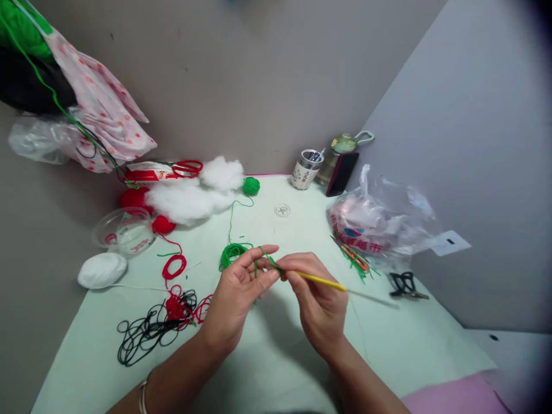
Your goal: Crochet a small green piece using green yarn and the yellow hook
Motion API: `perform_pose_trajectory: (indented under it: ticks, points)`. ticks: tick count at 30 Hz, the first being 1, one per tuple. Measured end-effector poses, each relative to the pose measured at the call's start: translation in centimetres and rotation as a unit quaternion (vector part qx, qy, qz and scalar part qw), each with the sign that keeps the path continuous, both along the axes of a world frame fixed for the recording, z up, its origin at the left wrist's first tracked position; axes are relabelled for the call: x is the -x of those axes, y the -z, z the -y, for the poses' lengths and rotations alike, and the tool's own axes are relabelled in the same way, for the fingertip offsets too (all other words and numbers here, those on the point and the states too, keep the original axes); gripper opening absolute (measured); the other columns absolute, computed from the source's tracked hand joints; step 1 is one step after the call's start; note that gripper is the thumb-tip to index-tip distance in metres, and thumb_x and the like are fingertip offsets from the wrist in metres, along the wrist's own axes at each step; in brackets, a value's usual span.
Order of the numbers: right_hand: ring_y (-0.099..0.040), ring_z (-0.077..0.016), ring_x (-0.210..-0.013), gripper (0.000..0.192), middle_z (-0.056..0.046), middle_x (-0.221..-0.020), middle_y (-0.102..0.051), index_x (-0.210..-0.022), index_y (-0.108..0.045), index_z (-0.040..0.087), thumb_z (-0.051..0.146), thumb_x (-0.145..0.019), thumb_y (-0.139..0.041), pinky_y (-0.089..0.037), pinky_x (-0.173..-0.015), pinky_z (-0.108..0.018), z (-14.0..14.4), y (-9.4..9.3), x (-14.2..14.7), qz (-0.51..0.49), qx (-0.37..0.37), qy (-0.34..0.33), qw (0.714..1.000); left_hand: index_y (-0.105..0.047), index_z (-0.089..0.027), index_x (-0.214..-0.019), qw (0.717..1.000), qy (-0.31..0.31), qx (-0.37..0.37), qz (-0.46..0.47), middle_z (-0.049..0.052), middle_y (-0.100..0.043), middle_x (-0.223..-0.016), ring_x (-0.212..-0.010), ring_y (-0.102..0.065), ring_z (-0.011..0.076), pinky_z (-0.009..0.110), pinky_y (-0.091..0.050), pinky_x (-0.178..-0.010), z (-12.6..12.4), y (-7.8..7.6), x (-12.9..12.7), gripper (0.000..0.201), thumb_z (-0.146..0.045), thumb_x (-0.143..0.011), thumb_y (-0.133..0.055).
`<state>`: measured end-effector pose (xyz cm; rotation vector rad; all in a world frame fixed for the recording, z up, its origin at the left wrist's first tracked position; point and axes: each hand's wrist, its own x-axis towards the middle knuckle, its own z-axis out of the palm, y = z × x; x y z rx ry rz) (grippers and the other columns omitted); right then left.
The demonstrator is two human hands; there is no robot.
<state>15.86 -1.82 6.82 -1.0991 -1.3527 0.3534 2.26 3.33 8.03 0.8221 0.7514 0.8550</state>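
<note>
Green yarn crosses my left hand, pinched at the thumb above the tabletop, while my right hand grips a yellow stick, probably a hook, tip hidden; seemingly I'm working a loop, which calls for steady tension next.

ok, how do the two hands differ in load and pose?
The left hand has green yarn running over its extended index finger; the right hand grips a yellow-handled tool.
The left hand's index finger is stretched out, while the right hand's fingers curl around the handle.
The left wrist wears a bangle; none shows on the right.
Shared: both are bare, with fingertips meeting at the yarn.
</note>
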Motion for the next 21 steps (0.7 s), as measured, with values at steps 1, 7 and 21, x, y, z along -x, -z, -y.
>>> perform_pose_trajectory:
  ticks: [1,7,21]
  points:
    - [-0.073,-0.0184,-0.093,0.034,-0.006,-0.103,-0.077,-0.119,-0.079,0.031,0.008,-0.099,-0.063,-0.062,-0.076,-0.031,0.2,0.2,0.0,0.044,-0.011,0.018,0.999,-0.079,-0.022,-0.118,1.000,-0.001,0.013,0.009,-0.002,-0.060,-0.080,-0.067,-0.045,0.0098,0.023,-0.035,-0.059,0.0,0.0,-0.1,0.042,-0.031,-0.079,-0.090]
    - [-0.072,-0.0189,-0.084,0.029,-0.005,-0.096,-0.077,-0.113,-0.080,0.029,0.011,-0.100,-0.063,-0.060,-0.071,-0.033,0.2,0.0,-0.8,0.021,-0.016,0.044,0.999,-0.083,-0.015,-0.111,0.983,0.029,0.145,0.105,-0.011,-0.039,-0.059,-0.054,-0.024,0.0046,0.025,-0.051,-0.077,-0.7,-0.2,0.2,0.038,-0.026,-0.075,-0.091]
    - [-0.068,-0.0140,-0.070,0.015,-0.005,-0.097,-0.078,-0.101,-0.080,0.025,0.031,-0.103,-0.066,-0.059,-0.066,-0.030,-0.5,0.1,-1.5,-0.243,0.079,-0.075,0.964,-0.081,-0.023,-0.116,0.999,0.039,0.036,0.002,0.004,-0.070,-0.098,-0.086,-0.062,0.0177,0.031,-0.041,-0.072,-0.5,-0.5,0.3,0.044,-0.031,-0.074,-0.092]
